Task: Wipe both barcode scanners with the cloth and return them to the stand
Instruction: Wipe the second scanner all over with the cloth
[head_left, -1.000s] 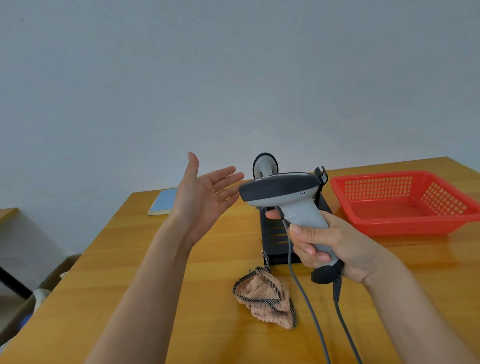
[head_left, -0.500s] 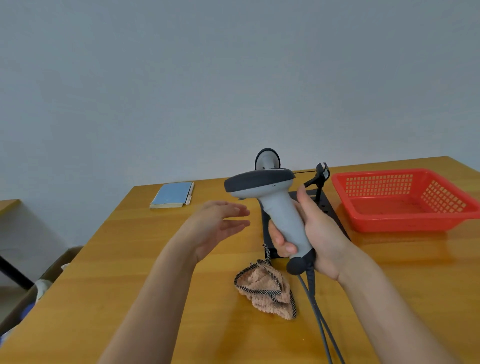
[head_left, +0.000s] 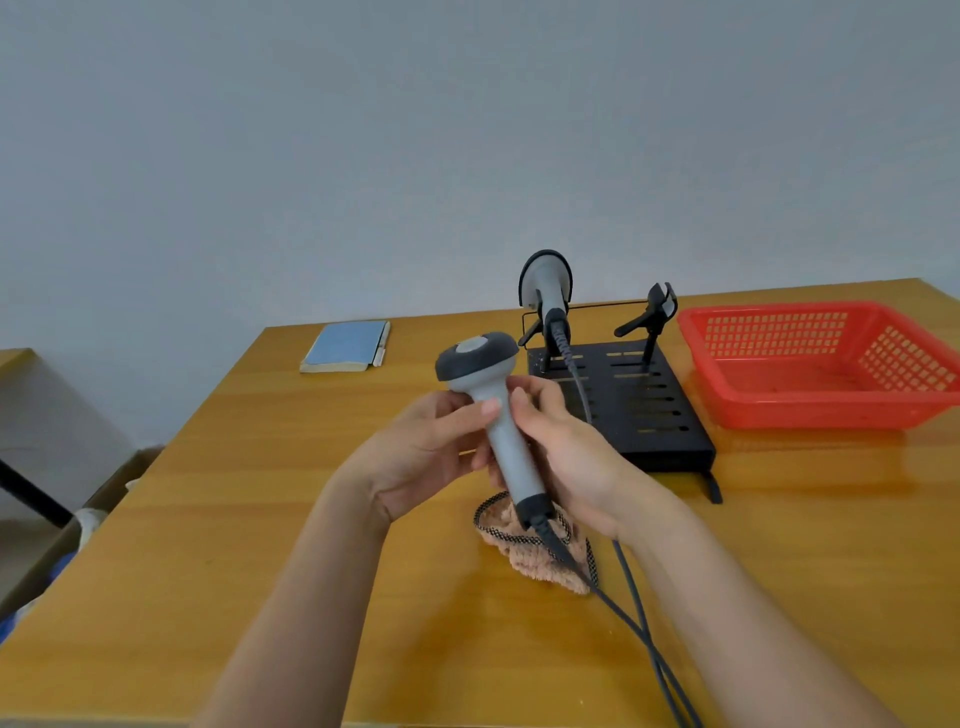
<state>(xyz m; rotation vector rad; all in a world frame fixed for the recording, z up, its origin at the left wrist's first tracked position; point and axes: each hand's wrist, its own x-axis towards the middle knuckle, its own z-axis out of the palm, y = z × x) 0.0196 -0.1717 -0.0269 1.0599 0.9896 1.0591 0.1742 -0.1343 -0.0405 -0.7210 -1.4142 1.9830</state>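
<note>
A grey barcode scanner (head_left: 506, 426) with a dark head is held upright above the table, its cable trailing toward me. My left hand (head_left: 421, 452) grips its handle from the left and my right hand (head_left: 566, 447) grips it from the right. A pinkish cloth (head_left: 540, 556) with a dark patterned edge lies crumpled on the table just under the scanner's base. A second scanner (head_left: 548, 291) sits in the left holder of the black stand (head_left: 649, 415). The stand's right holder (head_left: 655, 312) is bare.
A red plastic basket (head_left: 831, 364) stands to the right of the stand. A blue notebook (head_left: 345, 345) with a pen lies at the back left of the wooden table (head_left: 260, 493). Two cables (head_left: 644, 639) run off the front edge.
My left hand came in from open beside the scanner and took hold of its handle. The scanner turned from head sideways to head facing away, and lowered over the cloth.
</note>
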